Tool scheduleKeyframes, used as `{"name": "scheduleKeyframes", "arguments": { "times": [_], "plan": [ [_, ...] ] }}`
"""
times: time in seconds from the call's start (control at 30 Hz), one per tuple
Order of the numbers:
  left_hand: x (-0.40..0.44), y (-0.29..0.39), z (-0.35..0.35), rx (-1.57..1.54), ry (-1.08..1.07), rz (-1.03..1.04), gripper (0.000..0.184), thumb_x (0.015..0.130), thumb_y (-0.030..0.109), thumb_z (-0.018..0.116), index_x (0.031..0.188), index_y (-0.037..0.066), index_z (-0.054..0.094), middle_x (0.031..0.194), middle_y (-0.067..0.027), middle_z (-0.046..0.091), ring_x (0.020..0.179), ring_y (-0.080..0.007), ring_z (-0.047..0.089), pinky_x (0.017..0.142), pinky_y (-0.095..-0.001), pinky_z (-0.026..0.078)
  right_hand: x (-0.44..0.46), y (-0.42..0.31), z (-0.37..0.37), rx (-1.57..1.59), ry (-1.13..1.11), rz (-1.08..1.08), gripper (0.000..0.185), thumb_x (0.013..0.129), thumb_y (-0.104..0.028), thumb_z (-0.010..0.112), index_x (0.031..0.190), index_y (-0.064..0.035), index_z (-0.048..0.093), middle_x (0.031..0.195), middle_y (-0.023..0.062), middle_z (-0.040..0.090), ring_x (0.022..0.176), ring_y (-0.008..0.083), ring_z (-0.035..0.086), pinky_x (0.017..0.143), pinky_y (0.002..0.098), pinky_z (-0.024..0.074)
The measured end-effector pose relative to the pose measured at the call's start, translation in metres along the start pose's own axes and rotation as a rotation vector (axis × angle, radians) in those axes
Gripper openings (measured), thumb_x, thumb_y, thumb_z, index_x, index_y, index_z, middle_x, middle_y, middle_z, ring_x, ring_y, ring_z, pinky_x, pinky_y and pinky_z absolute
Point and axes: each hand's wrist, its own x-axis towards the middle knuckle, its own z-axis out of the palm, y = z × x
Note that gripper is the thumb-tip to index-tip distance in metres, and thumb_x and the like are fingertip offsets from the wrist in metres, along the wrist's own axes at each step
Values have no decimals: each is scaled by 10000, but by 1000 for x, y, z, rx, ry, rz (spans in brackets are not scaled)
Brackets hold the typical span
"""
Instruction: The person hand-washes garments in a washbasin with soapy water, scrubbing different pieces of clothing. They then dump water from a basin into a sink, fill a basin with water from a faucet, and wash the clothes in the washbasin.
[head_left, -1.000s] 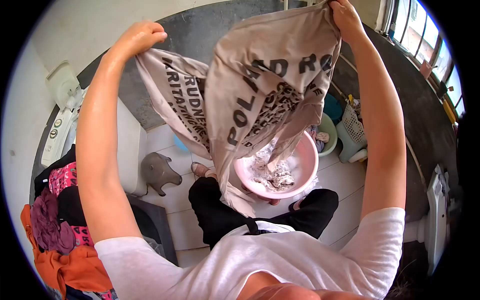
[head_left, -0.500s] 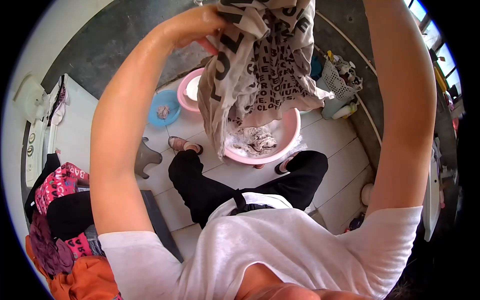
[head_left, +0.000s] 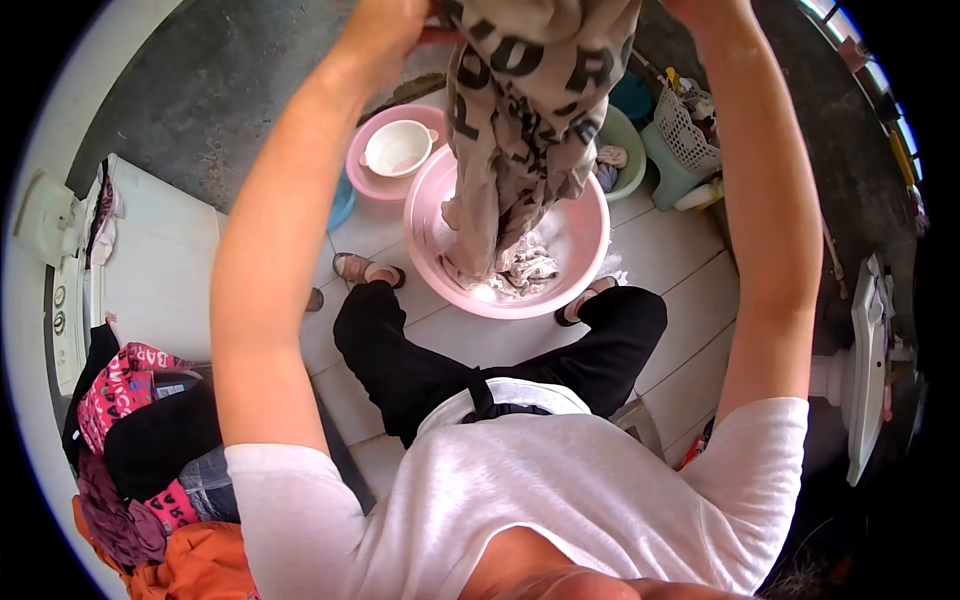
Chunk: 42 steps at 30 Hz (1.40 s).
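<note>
A grey-beige garment with black lettering hangs bunched over a pink basin, its lower end reaching into it. Suds and a wet patterned cloth lie in the basin. My left hand, partly cut off by the top edge, has its fingers closed on the garment's upper left side. At the top edge, to the right of the garment, my right hand is mostly out of frame; its fingers are hidden.
A second pink basin holds a white bowl. Right of the garment are a green basin and a white basket. A white washing machine and piled clothes are at left, a sink at right.
The garment has gone from spread out to bunched, and its lower end has come down into the basin. The view has shifted, showing the second pink basin and white bowl more fully.
</note>
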Motion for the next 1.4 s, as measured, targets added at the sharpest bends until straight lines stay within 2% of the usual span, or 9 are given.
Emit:
{"name": "scheduleKeyframes", "arguments": {
  "times": [0.17,0.37,0.6,0.77,0.83,1.03,1.17,1.23,1.4],
  "plan": [
    [-87,-259,-17,746,-347,-317,690,647,196,556,1284,6,369,1301,-256,343,1192,-363,364,993,-368,295,-176,142,-93,-765,-412,689,375,742,-70,493,1113,-41,539,994,107,597,932,158,557,807,274,441],
    [-116,-355,51,987,-125,-617,661,831,451,446,1369,133,232,1416,-171,190,1305,-369,153,1000,-580,153,-305,278,-130,-1374,-448,822,782,707,-516,605,1362,-241,279,1433,195,106,1313,403,80,964,631,160],
    [-131,-422,81,1250,-212,-564,650,815,449,478,1362,164,275,1416,-110,214,1297,-330,175,980,-617,124,-361,347,-155,-1506,-572,885,844,640,-572,628,1349,-252,298,1433,186,88,1306,398,78,922,675,158],
    [-122,-443,88,1217,-371,-671,557,825,469,430,1261,123,434,1195,-118,511,1186,-350,332,937,-619,194,-350,353,-168,-953,-395,1551,784,719,-525,589,1352,-190,269,1213,231,456,1158,361,417,944,499,301],
    [-131,-465,94,1243,-556,-840,553,832,467,398,1258,116,426,1113,-115,569,1134,-332,402,947,-567,209,-377,361,-173,-1082,-325,1272,733,763,-530,520,1327,-106,322,1078,227,558,1074,348,502,937,414,349],
    [-123,-449,91,1215,-290,-724,620,780,473,407,1275,100,410,1313,-124,410,1174,-284,418,1013,-433,260,-394,380,-189,-1133,-771,1727,642,767,-540,467,1127,-15,550,1183,230,500,1123,335,476,959,425,341],
    [-119,-451,91,972,-367,-943,427,770,287,500,1140,73,505,1108,-142,534,1089,-305,454,970,-470,281,-383,382,-187,-1158,-1138,1525,495,752,-434,553,1048,-38,591,1136,220,532,1065,335,512,921,429,374],
    [-113,-409,96,1273,-42,-484,329,786,260,477,1027,63,584,1048,-155,570,1010,-328,516,890,-455,378,-347,344,-160,-1489,-620,975,321,742,-306,594,944,-58,617,1039,201,576,978,323,550,856,413,422],
    [-77,-326,83,842,-199,-473,218,766,212,482,730,36,606,831,-174,600,766,-352,582,665,-442,473,-275,283,-127,-1315,-526,739,184,775,-212,558,840,-47,603,832,167,591,855,345,554,740,419,442]
  ]
}}
